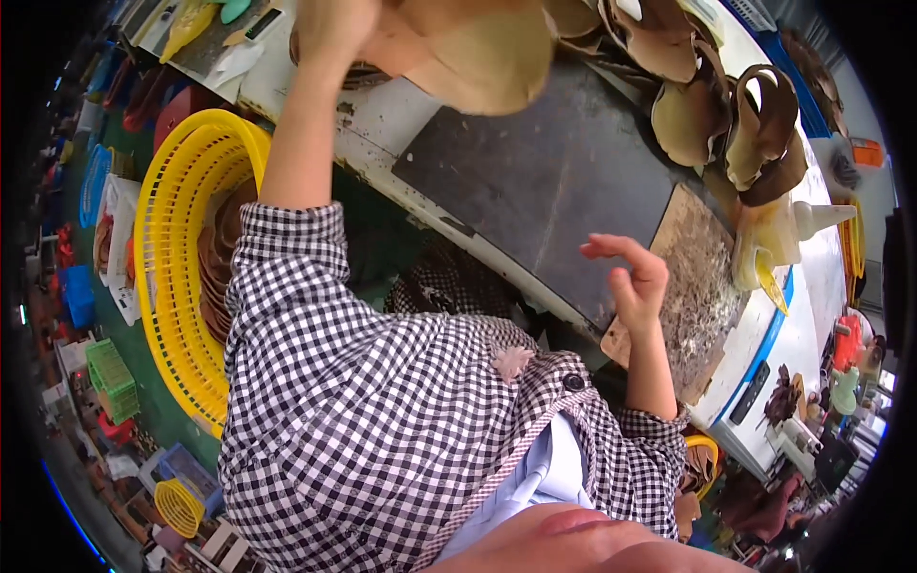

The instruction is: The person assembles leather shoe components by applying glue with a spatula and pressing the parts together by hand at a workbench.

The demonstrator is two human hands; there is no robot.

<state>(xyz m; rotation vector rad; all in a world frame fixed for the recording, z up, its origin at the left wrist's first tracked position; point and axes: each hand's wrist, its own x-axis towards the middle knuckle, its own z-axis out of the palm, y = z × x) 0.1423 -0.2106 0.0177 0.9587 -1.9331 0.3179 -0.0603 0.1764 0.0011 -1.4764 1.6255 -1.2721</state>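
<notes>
My left hand [334,33] is raised at the top of the view and grips a tan leather piece [478,53], curved like a shoe upper, held above the workbench. My right hand [635,277] hovers over the near edge of the dark work mat [554,172], fingers spread and holding nothing. A stained wooden board [702,277] lies just right of that hand. Both forearms wear black-and-white checked sleeves.
A yellow plastic basket [177,248] with brown leather pieces stands at my left. More tan and brown leather uppers [735,115] pile at the bench's far right. A yellowish glue bottle [774,234] sits beside the board. Coloured crates stand on the green floor at the left.
</notes>
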